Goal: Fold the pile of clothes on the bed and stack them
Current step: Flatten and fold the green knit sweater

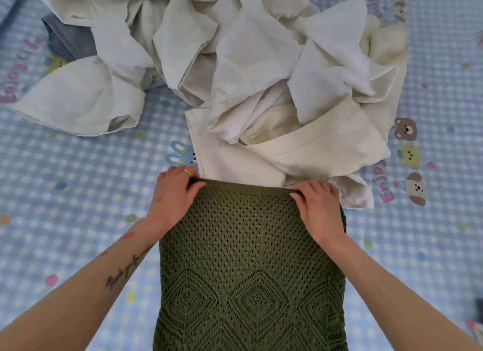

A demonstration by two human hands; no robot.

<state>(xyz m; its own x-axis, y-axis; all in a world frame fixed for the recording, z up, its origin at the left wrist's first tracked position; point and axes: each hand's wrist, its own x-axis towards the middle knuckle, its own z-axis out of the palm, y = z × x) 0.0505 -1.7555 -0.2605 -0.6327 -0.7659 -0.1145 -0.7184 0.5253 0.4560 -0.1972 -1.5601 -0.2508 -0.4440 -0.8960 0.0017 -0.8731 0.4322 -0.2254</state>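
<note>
Blue-checked bedding printed with small cartoon animals covers the bed, and nearly all of it in view carries laundry. At far left, a grey garment pokes out from under the pile of clothes, a loose heap of white and cream pieces spreading across the top of the view and down toward the middle. None of that heap looks folded, and no finished stack shows anywhere in view, so I judge the task to be near its start, with most of the work left.

Nearer the person, the left hand sits at the far left corner of a green knitted garment, which lies flat on the bed with its sides already lined up in a long, narrow strip. The left grip is closed on that corner: thumb on top of the knit, fingers curled over the far edge, a ring on one finger. Moving right across the far edge, which just touches the lowest cream piece of the heap, the right hand does the same at the other corner, thumb on top and fingers tucked over the edge. Both grips are narrow, pinching the fabric. The green piece appears to be partway through folding; a fold of its length likely remains.
</note>
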